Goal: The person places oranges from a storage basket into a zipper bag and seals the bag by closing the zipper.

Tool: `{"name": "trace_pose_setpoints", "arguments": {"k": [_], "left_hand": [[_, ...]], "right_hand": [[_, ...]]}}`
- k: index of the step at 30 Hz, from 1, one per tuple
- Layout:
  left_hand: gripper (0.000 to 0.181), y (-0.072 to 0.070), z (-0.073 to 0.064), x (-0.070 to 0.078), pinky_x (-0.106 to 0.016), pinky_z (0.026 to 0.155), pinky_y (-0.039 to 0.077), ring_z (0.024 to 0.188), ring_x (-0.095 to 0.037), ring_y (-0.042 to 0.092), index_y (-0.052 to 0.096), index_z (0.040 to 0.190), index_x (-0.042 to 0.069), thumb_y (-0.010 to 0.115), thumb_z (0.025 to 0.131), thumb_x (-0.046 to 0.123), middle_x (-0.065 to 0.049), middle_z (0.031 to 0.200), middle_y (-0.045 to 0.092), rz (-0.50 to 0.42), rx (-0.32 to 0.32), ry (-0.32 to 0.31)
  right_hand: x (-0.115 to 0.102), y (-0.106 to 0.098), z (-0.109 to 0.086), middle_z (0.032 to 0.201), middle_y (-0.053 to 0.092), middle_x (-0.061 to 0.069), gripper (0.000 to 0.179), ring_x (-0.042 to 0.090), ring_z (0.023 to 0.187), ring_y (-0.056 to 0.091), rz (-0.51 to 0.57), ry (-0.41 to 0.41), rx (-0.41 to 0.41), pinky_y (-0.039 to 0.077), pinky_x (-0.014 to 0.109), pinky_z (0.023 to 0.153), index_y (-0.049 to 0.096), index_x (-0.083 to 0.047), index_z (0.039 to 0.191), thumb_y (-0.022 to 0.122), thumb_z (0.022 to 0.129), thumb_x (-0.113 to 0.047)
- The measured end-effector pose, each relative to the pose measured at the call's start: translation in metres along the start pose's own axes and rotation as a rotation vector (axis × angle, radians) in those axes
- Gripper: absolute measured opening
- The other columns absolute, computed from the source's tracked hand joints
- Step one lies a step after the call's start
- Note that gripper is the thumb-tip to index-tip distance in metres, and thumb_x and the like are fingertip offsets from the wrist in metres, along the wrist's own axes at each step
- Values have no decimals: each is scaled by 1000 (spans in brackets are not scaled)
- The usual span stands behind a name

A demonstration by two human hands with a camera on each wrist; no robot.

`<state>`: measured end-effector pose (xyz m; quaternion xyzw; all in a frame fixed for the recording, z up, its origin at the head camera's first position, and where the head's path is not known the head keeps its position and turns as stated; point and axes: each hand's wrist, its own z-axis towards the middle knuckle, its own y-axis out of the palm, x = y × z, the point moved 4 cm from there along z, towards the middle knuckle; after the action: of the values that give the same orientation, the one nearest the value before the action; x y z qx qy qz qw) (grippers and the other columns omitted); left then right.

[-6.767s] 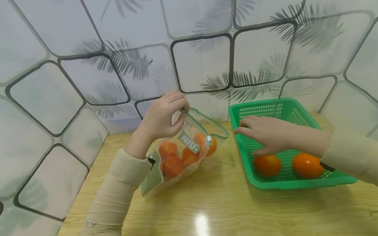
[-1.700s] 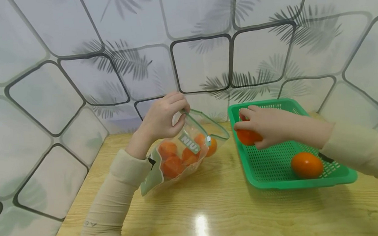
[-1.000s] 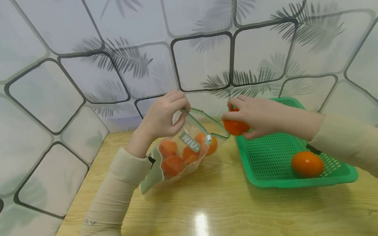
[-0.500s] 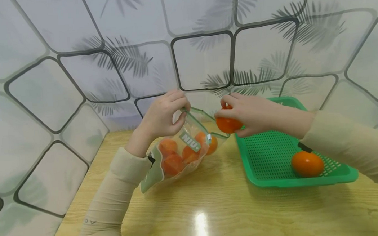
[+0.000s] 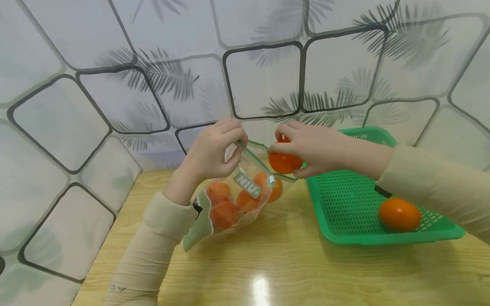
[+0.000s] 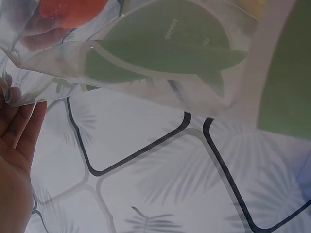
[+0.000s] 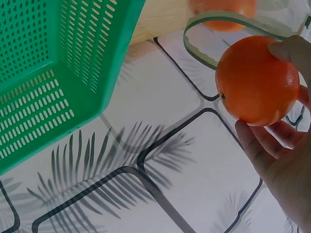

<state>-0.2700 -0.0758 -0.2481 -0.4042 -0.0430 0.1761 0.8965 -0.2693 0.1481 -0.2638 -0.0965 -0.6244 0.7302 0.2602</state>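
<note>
My left hand (image 5: 216, 149) pinches the upper rim of a clear zip bag (image 5: 247, 184) with a green edge, a white slider and a "NIU+" label. Several oranges (image 5: 225, 214) lie inside the bag on the table. In my right hand (image 5: 318, 147) is an orange (image 5: 285, 161), gripped between thumb and fingers right at the bag's open mouth. The right wrist view shows this orange (image 6: 77, 9) no part of the left side, but its own orange (image 7: 257, 80) beside the bag's green rim (image 7: 204, 53). The left wrist view has the left hand (image 6: 18, 141) at the bag's edge.
A green perforated basket (image 5: 322, 214) stands on the right of the wooden table (image 5: 219, 285). One orange (image 5: 399, 214) lies in its near right corner. A patterned wall covering (image 5: 261, 81) rises behind the table and along its left side.
My right hand picked up an orange from the basket, lifted it and carried it left to the bag's mouth. The left hand stays on the bag's rim.
</note>
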Motion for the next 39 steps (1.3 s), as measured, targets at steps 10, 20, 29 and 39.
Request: {"name": "trace_pose_setpoints", "arguments": {"k": [10, 20, 29, 39], "left_hand": [[11, 0, 1, 0, -40, 77, 48, 82, -26, 53, 63, 90, 5, 57, 87, -3, -9, 89, 61, -10, -6, 0], [10, -1, 0, -1, -41, 79, 48, 82, -26, 52, 62, 88, 6, 57, 88, -3, -9, 88, 60, -15, -12, -13], [10, -1, 1, -2, -40, 78, 47, 81, -27, 52, 62, 87, 6, 57, 87, -2, -9, 87, 60, -18, -10, -10], [9, 1, -1, -3, -40, 76, 48, 82, -27, 53, 63, 89, 6, 58, 86, -1, -9, 88, 61, 1, -5, -1]], "right_hand": [[-4, 1, 7, 125, 54, 12, 58, 31, 109, 56, 14, 0, 30, 60, 40, 71, 65, -23, 130, 90, 78, -28], [-6, 6, 14, 121, 55, 10, 57, 29, 107, 57, 41, -14, 76, 59, 40, 75, 65, -23, 132, 89, 81, -32], [-6, 12, 18, 124, 57, 11, 58, 29, 112, 57, 87, -16, 94, 59, 40, 77, 64, -20, 134, 89, 84, -33], [-9, 15, 21, 122, 64, 11, 49, 29, 107, 58, 150, -87, 117, 54, 40, 86, 68, -11, 130, 86, 85, -16]]}}
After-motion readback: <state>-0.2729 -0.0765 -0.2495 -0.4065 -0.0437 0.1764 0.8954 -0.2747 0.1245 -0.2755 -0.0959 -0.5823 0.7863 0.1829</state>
